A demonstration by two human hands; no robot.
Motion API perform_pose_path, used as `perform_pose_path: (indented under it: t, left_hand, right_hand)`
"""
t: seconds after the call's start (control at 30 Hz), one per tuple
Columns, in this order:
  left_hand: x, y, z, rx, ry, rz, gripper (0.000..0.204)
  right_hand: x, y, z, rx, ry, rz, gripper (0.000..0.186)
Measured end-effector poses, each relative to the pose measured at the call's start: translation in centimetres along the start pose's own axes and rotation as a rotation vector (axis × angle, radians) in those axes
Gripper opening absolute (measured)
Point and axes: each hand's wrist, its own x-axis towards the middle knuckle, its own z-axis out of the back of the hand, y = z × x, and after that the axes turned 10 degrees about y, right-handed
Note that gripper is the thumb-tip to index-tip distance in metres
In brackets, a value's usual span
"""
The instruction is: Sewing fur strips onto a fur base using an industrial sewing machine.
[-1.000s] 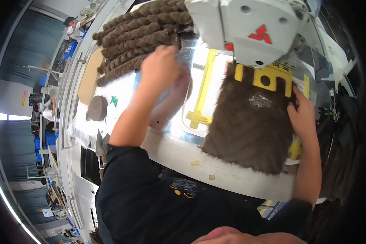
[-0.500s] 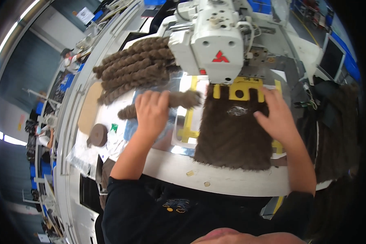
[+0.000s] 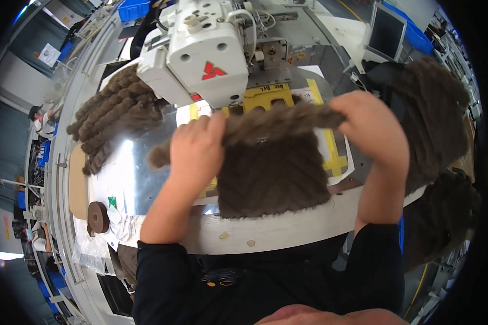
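Note:
A rolled, ropelike brown fur strip (image 3: 282,123) stretches between my two hands, slightly blurred. My left hand (image 3: 197,149) is wrapped round it, with a short end poking out on the left. At its other end, my right hand (image 3: 371,127) is closed on the strip, wrist bent inward. Beneath lies a flat dark brown fur panel (image 3: 274,179), its upper part covered by the strip. A yellow template (image 3: 268,97) sits at the panel's far edge, under the head of a white sewing machine (image 3: 203,57).
A pile of similar fur strips (image 3: 114,103) lies at the left. Nearby are a brown tape roll (image 3: 98,216) and crumpled plastic (image 3: 89,252). More brown fur (image 3: 431,122) hangs at the right, below a monitor (image 3: 386,31). Other people sit at workstations far left.
My right hand has left the yellow template and fur panel and taken hold of the strip's right end. The strip now lies across the panel. The whole view has shifted.

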Motion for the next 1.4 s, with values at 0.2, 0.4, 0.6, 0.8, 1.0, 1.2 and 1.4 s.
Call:
perform_pose_path:
  t: [0.2, 0.4, 0.6, 0.8, 1.0, 1.2, 1.4]
  left_hand:
    - [0.3, -0.1, -0.3, -0.150, 0.251, -0.022, 0.037]
    - [0.0, -2.2, 0.0, -0.377, 0.474, -0.086, 0.037]
    - [0.2, 1.8, 2.9, -0.472, 0.285, -0.016, 0.059]
    - [-0.6, 2.9, 3.4, -1.183, 0.158, -0.122, 0.057]
    - [-0.1, 0.8, 2.0, -1.335, -0.171, -0.329, 0.052]
    - [-1.1, 0.2, 2.2, -1.343, -0.134, -0.265, 0.042]
    - [-1.7, 0.3, 2.9, -1.187, -0.091, -0.310, 0.040]
  right_hand:
    - [1.0, 0.3, -1.0, -0.237, -0.015, -0.061, 0.018]
    - [4.2, 7.0, -7.4, 0.074, 0.239, 0.269, 0.020]
    - [4.2, 4.5, -4.6, 0.097, 0.162, 0.236, 0.013]
    - [3.7, 3.5, -2.9, 0.344, 0.293, 0.190, 0.022]
    - [4.0, 5.3, -2.6, 0.544, 0.501, 0.202, 0.030]
    - [4.5, 5.1, -3.6, 0.535, 0.548, 0.274, 0.029]
    - [4.7, 5.3, -4.3, 0.476, 0.578, 0.314, 0.029]
